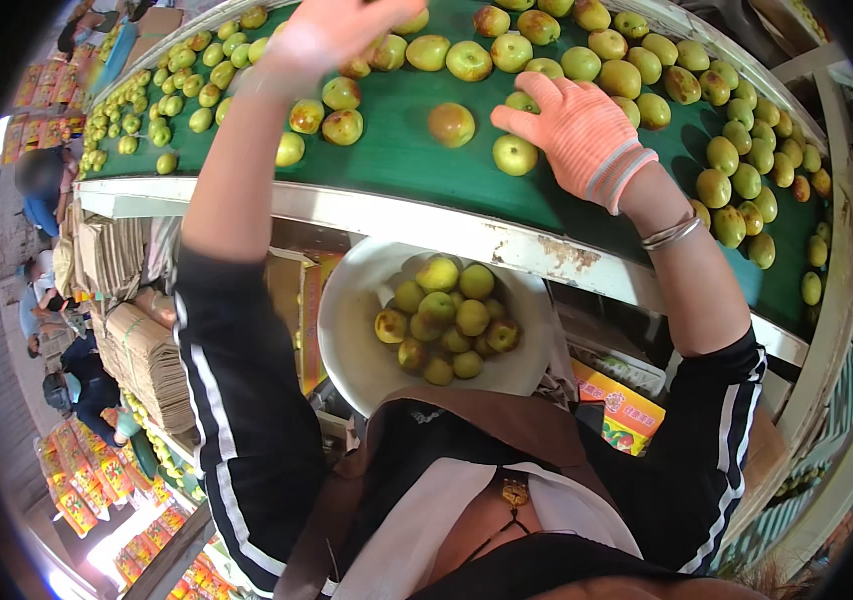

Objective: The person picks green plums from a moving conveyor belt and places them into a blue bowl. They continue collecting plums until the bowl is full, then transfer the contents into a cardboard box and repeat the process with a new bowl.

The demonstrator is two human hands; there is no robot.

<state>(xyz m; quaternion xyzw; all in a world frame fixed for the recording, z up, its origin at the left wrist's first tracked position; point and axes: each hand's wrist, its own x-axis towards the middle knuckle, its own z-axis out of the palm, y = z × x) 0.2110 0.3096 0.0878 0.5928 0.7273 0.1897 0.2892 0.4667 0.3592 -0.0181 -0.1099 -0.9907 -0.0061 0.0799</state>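
Green and reddish-brown round fruit, perhaps jujubes [469, 61], lie spread over a green conveyor belt [389, 161]. My right hand [580, 135], in a pink knitted glove, reaches over the belt with thumb and fingers around a green fruit [522, 102]; whether it grips it cannot be told. Just below its thumb lies a yellow-green fruit [515, 154]. My left hand [344, 30] is blurred above fruit at the top edge, and its fingers are partly cut off. A white basin [351, 337] at my lap holds several more fruit [437, 307].
The belt's white metal rail [396, 217] runs between me and the fruit. Stacked brown cardboard or paper [152, 367] stands at the left, with co-workers [81, 390] beyond. A printed carton [617, 405] lies below the rail at the right, near a metal frame post [843, 187].
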